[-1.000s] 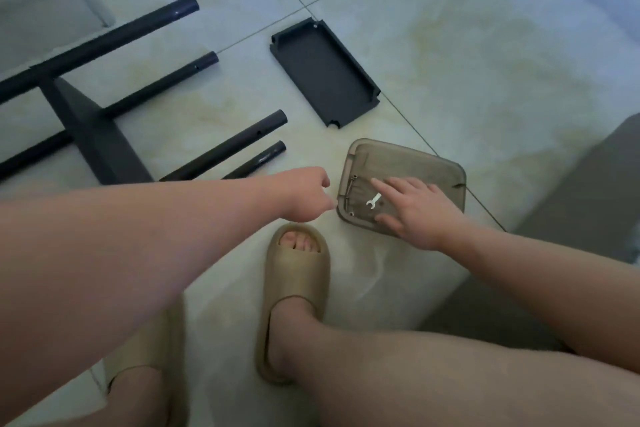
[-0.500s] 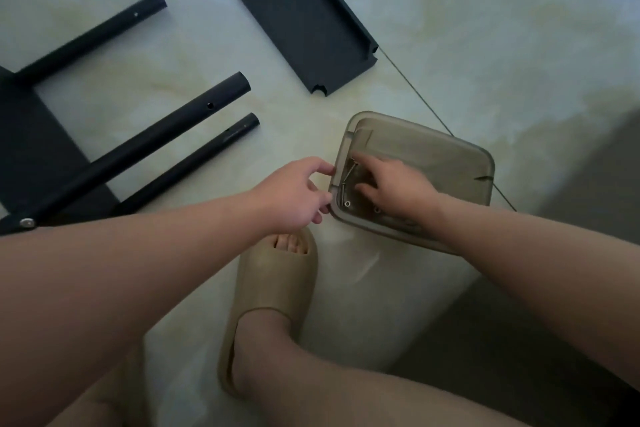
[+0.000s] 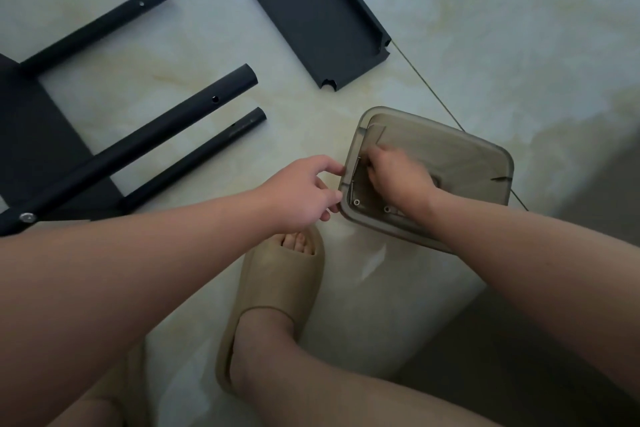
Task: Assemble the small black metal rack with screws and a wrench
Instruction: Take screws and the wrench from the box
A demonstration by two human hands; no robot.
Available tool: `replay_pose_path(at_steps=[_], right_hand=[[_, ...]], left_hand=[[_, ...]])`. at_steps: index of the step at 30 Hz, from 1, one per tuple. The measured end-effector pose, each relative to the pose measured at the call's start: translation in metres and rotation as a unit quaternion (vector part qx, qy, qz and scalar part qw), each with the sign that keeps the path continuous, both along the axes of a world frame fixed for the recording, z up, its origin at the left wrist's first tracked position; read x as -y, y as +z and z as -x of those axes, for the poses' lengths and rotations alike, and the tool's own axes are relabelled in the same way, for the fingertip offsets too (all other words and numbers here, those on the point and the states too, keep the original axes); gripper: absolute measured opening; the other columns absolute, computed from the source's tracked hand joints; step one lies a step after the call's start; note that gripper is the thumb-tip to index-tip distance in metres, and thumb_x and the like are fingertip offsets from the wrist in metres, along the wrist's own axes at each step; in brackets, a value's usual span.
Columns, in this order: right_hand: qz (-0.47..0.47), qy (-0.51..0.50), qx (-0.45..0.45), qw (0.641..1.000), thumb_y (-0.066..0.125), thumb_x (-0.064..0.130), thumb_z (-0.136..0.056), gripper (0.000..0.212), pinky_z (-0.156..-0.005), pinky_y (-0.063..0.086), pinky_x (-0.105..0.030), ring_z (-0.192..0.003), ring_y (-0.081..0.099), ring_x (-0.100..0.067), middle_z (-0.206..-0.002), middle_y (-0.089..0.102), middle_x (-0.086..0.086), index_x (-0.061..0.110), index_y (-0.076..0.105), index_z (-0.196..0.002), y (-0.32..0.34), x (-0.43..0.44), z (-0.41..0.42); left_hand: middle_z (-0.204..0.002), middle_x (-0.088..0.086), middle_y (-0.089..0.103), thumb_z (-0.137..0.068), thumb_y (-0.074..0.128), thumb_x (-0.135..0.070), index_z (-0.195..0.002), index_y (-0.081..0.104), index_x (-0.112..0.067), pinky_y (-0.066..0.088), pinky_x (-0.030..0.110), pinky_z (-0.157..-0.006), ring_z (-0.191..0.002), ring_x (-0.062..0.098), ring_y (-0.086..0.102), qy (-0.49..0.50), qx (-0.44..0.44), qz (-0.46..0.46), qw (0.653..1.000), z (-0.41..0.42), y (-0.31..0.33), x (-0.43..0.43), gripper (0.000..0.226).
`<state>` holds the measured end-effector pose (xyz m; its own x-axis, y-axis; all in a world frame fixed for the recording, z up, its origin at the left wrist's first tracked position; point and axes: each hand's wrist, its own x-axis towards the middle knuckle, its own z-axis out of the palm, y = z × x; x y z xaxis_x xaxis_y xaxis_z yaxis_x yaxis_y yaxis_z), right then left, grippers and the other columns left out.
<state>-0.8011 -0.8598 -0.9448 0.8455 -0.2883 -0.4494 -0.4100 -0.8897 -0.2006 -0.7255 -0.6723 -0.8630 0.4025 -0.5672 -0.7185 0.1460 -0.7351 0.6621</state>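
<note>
1. The person sits low over a pale tiled floor point(image 3: 485, 28), with both bare forearms reaching forward.
2. The right hand point(image 3: 398, 177) is down inside a smoky translucent plastic tray point(image 3: 460, 152). Its knuckles are up and its fingers curl toward the tray's left wall. The fingertips are blurred, so I cannot tell whether they pinch anything.
3. The left hand point(image 3: 304, 191) sits just beside the right one, outside the tray. Its fingers are loosely bent and spread, and the thumb tip and fingertips touch the tray's left rim.
4. Two small screws point(image 3: 356, 202) lie on the tray floor just under the right wrist, in the corner nearest the left fingertips. Thin long pieces lie along the inside of the left wall between the hands, too small to name.
5. The partly built rack frame point(image 3: 31, 128) lies flat, well to the left of the left hand. It is a black panel with three black tubes point(image 3: 138, 146) whose open ends point toward the hands.
6. A silver bolt head point(image 3: 27, 217) shows at the thick tube's near end, beside the left forearm.
7. A loose black metal shelf point(image 3: 315, 10) lies open side up beyond both hands, apart from the tray.
8. A tan slipper point(image 3: 277, 295) on a foot sits below the left hand, between the forearms.
</note>
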Motion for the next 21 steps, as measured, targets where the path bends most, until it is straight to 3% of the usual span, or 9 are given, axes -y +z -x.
replay_pose_path(at_steps=[5, 9, 12, 17, 21], right_hand=[[0.008, 0.002, 0.019, 1.000, 0.054, 0.023, -0.096, 0.018, -0.065, 0.043, -0.039, -0.091, 0.061, -0.039, -0.104, 0.064, -0.015, 0.008, 0.059, -0.105, 0.033, 0.003, 0.012], [-0.057, -0.031, 0.077, 0.995, 0.062, 0.019, -0.093, 0.012, -0.081, 0.052, -0.041, -0.093, 0.062, -0.028, -0.093, 0.063, -0.003, 0.011, 0.064, -0.101, 0.082, -0.002, 0.019], [-0.082, -0.017, 0.150, 0.985, 0.066, 0.013, -0.090, 0.010, -0.081, 0.053, -0.040, -0.085, 0.061, -0.022, -0.087, 0.063, -0.001, 0.009, 0.066, -0.099, 0.122, -0.017, 0.012], [-0.115, 0.055, 0.255, 0.959, 0.070, 0.006, -0.088, 0.009, -0.077, 0.054, -0.040, -0.077, 0.062, -0.020, -0.086, 0.066, -0.004, 0.005, 0.069, -0.097, 0.195, -0.069, -0.022], [-0.119, 0.158, 0.288, 0.937, 0.071, 0.011, -0.089, 0.008, -0.069, 0.054, -0.043, -0.072, 0.060, -0.019, -0.084, 0.061, 0.002, 0.005, 0.070, -0.094, 0.241, -0.128, -0.049]], left_hand=[[-0.097, -0.001, 0.070, -0.100, 0.057, -0.028, -0.136, 0.049, -0.026, 0.044, 0.018, -0.048, -0.087, 0.020, 0.071, 0.013, 0.000, -0.035, 0.999, -0.001, 0.014, 0.000, 0.037], [-0.106, 0.005, 0.068, -0.102, 0.054, -0.031, -0.133, 0.052, -0.018, 0.051, 0.027, -0.063, -0.079, 0.020, 0.066, 0.076, -0.059, -0.063, 0.993, -0.010, 0.035, -0.006, 0.034], [-0.106, 0.002, 0.069, -0.103, 0.049, -0.035, -0.129, 0.055, -0.016, 0.056, 0.030, -0.069, -0.088, 0.017, 0.069, 0.114, -0.089, -0.067, 0.987, -0.021, 0.056, -0.017, 0.033], [-0.103, 0.003, 0.074, -0.103, 0.042, -0.048, -0.114, 0.065, -0.011, 0.058, 0.035, -0.079, -0.090, 0.020, 0.073, 0.193, -0.122, -0.031, 0.973, -0.043, 0.094, -0.051, 0.045], [-0.093, 0.009, 0.077, -0.101, 0.043, -0.054, -0.105, 0.069, -0.003, 0.058, 0.034, -0.074, -0.085, 0.023, 0.076, 0.275, -0.187, 0.038, 0.942, -0.064, 0.124, -0.095, 0.057]])
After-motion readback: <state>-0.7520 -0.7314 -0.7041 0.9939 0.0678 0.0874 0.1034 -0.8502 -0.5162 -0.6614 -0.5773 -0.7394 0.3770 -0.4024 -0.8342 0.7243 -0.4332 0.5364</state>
